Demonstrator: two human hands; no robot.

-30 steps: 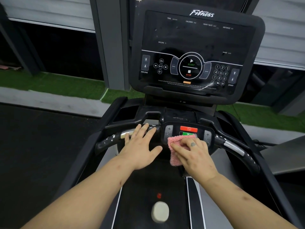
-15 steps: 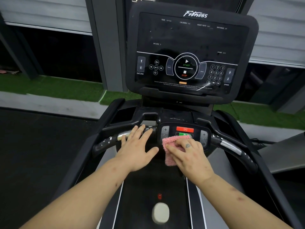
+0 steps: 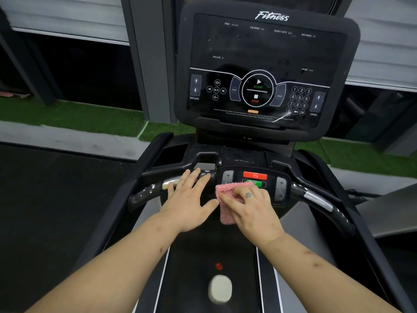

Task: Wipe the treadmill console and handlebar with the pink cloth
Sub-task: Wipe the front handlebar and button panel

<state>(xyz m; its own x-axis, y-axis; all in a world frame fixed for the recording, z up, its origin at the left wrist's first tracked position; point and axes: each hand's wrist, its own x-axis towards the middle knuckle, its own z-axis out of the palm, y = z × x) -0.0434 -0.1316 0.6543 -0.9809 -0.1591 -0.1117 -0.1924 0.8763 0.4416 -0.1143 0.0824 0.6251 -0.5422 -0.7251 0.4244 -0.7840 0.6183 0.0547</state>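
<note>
The black treadmill console (image 3: pixel 266 48) stands upright ahead, its screen dark. Below it sits a small control pad (image 3: pixel 255 176) with a red and a green button, between the two handlebar arms. My right hand (image 3: pixel 255 211) holds the pink cloth (image 3: pixel 225 213) with curled fingers against the pad's lower left; the cloth's end hangs down below the pad. My thumb is hidden. My left hand (image 3: pixel 188 199) rests flat, fingers straight, on the left handlebar (image 3: pixel 146 193) beside the pad. The right handlebar (image 3: pixel 316 197) is untouched.
A cream oval object (image 3: pixel 220 288) and a small red piece (image 3: pixel 218 266) lie on the treadmill belt below my arms. Green turf (image 3: pixel 74 118) and a grey pillar (image 3: pixel 149 64) lie beyond the machine. Dark floor lies to the left.
My right hand has slid the pink cloth a little leftward across the control pad. My left hand has stayed on the left handlebar.
</note>
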